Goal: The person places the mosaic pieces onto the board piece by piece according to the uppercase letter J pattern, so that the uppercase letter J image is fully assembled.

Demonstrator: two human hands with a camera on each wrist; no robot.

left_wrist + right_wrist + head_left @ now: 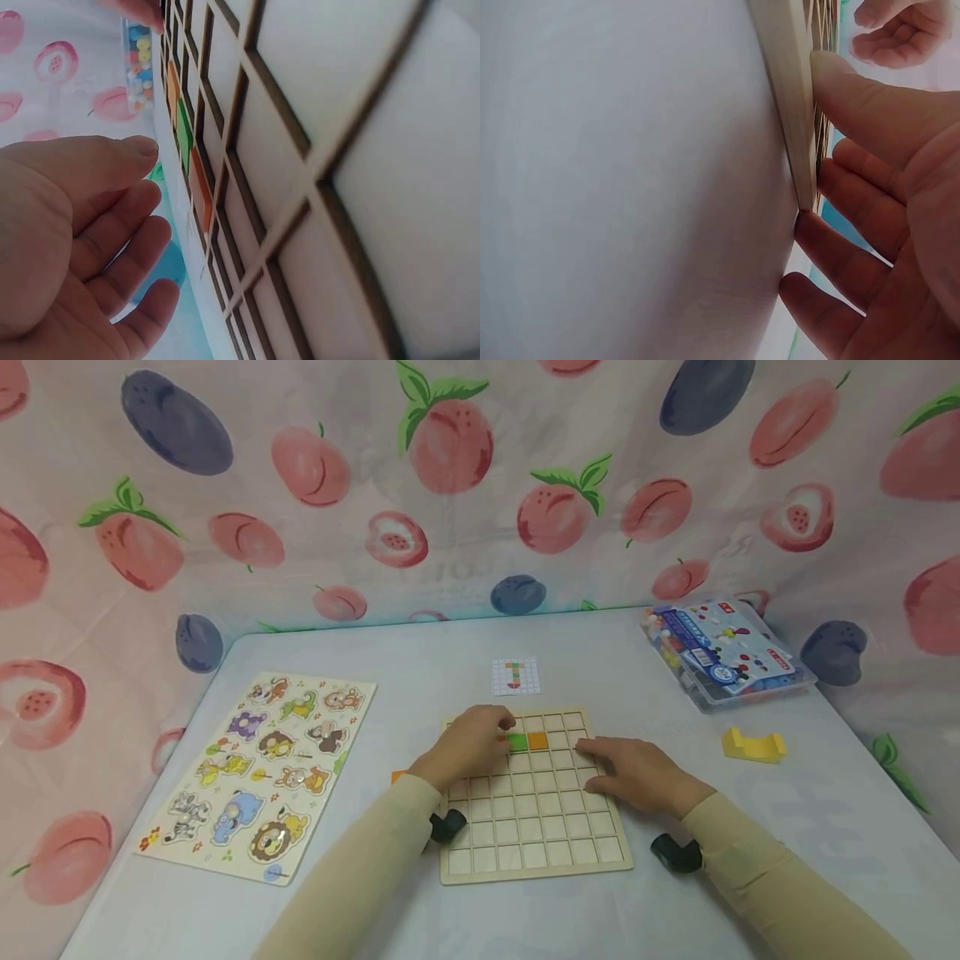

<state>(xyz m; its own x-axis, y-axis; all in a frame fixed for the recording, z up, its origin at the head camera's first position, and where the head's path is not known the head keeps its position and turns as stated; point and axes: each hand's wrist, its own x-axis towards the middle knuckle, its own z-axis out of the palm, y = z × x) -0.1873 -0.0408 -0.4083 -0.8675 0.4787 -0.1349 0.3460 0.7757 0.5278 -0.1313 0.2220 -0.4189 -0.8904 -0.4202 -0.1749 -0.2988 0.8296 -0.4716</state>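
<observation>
A wooden grid board (525, 810) lies on the table in the head view. In one upper row sit a green tile (517, 742) and an orange tile (537, 741); the left wrist view also shows an orange-red tile (201, 189) beside the green one. My left hand (472, 739) hovers over the board's upper left, fingers loosely bent, and the left wrist view shows nothing in it. At the board's right edge, my right hand (637, 772) rests its thumb and fingertips against the rim (787, 97), fingers extended.
Behind the board lies a small pattern card (516, 677). An animal puzzle board (255, 777) lies left, and a clear plastic box (727, 652) stands back right. Nearer is a yellow curved piece (753, 747). An orange piece (398, 775) shows partly beside my left sleeve.
</observation>
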